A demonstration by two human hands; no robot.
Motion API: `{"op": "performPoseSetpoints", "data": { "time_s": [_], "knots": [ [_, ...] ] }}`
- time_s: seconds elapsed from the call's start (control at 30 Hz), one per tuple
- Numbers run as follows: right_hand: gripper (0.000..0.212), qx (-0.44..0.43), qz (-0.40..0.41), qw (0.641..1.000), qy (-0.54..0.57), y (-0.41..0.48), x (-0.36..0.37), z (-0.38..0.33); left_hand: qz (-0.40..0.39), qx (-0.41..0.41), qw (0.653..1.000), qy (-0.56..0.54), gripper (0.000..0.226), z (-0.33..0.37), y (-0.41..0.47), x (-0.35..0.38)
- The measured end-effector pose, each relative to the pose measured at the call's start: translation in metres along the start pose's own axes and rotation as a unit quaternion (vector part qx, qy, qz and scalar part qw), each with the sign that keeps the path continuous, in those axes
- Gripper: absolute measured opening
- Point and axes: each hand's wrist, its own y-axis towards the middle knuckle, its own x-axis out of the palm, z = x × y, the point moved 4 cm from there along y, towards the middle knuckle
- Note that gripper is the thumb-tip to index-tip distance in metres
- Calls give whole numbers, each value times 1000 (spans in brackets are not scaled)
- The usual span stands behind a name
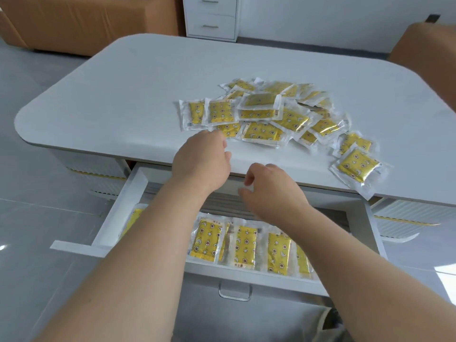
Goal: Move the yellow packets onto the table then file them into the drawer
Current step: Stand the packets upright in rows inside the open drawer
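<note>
Yellow packets (pixel 269 114): loose heap, centre-right of surface (pixel 123 95); filed row leaning in open drawer (pixel 123 206), lower centre. My left grip (pixel 202 159): slack, empty, at heap's near edge for next pick. Right grip (pixel 266 188): curled; contents unclear.

A loose, overlapping heap of yellow packets (pixel 276 114) lies on the right half of the white worktop (pixel 135 95). Each is a clear-edged sachet printed with stars and moons. One reaches the worktop's near edge. Below that edge the white drawer (pixel 116 213) stands pulled open, with more packets in a side-by-side row inside.
</note>
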Motion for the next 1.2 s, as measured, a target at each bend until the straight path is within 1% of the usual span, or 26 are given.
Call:
{"op": "performPoseSetpoints", "data": {
  "time_s": [0.1, 0.27, 0.37, 0.43, 0.53, 0.6, 0.7, 0.77, 0.83, 0.93, 1.03, 1.2],
  "knots": [
    [15, 21, 29, 999, 14, 1, -20, 16, -5, 44, 999, -5, 36, 12, 6, 16],
    [20, 60, 81, 995, -18, 3, -42, 43, -10, 81, 996, 34, 45, 31, 13, 37],
    [32, 71, 119, 988, -67, 2, -53, 57, -18, 114, 993, 31, 55, 45, 15, 48],
    [42, 90, 122, 983, -108, 0, -56, 66, -33, 133, 990, 30, 62, 54, 16, 56],
    [45, 139, 100, 972, -160, 0, -59, 84, -49, 140, 988, 40, 67, 64, 17, 66],
    [52, 183, 68, 964, -180, 3, -59, 98, -60, 135, 988, 50, 70, 69, 18, 72],
    [69, 260, -4, 953, -157, 6, -57, 117, -77, 125, 987, 61, 74, 72, 19, 79],
    [73, 285, -43, 947, -144, 6, -52, 122, -87, 122, 986, 68, 76, 73, 18, 82],
    [74, 278, -51, 946, -158, 4, -49, 120, -85, 128, 986, 72, 75, 75, 15, 83],
    [74, 242, -18, 957, -158, -1, -48, 108, -36, 154, 984, 79, 59, 77, 10, 76],
    [64, 198, -11, 970, -140, -9, -46, 93, -8, 155, 984, 90, 48, 74, 6, 69],
    [42, 131, -18, 984, -122, -16, -45, 75, 14, 136, 981, 141, 42, 63, 2, 63]
  ]
}}
